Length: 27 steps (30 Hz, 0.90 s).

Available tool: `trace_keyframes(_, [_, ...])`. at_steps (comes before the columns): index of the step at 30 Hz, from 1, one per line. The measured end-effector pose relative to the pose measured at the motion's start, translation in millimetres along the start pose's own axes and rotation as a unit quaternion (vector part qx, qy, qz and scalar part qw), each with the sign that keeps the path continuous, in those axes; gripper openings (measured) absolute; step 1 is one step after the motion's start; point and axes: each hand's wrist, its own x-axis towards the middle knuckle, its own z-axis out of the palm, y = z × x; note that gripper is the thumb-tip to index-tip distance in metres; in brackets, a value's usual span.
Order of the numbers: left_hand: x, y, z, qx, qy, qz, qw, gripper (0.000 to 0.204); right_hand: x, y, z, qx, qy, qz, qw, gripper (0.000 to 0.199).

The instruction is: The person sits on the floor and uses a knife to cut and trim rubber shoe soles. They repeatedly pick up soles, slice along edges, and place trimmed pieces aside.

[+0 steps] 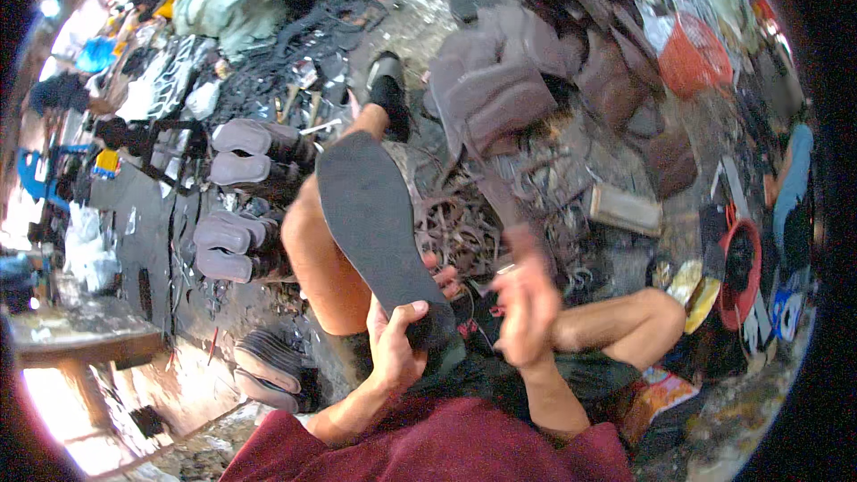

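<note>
A large dark grey shoe sole (370, 205) stands tilted in front of me, its toe end pointing away. My left hand (395, 345) grips its narrow heel end, thumb on the upper face and the other fingers reaching round behind. To the right, my right hand (527, 308) is raised apart from the sole and smeared by motion. A small shiny edge shows at its fingers, but what it belongs to cannot be made out. Just beyond that hand, a brown strip (502, 196) runs toward the brown sheets; whether the hand touches it is unclear.
Curled brown offcuts (460, 228) lie between my legs. Stacked grey soles (254, 153) stand at the left, with striped soles (268, 366) nearer me. Brown moulded sheets (500, 80) are piled ahead. A pale block (625, 209), a red basket (694, 55) and a red basin (739, 272) sit right.
</note>
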Motion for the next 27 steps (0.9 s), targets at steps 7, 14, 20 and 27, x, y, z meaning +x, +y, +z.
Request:
trace_keyframes(7, [6, 6, 15, 0.652, -0.047, 0.297, 0.696, 0.090, 67, -36, 21, 0.324, 0.013, 0.117, 0.939, 0.049])
trace_keyframes(14, [-18, 23, -20, 0.069, -0.168, -0.084, 0.980, 0.073, 96, -47, 5, 0.291, 0.120, 0.146, 0.938, 0.034])
trace_keyframes(20, [-33, 19, -37, -0.019, -0.103, -0.073, 0.992, 0.047, 90, -45, 11, 0.283, 0.019, 0.165, 0.945, 0.044])
trace_keyframes(27, [117, 73, -196, -0.204, 0.251, 0.234, 0.917, 0.053, 123, 89, -54, 0.046, 0.052, 0.171, 0.983, 0.032])
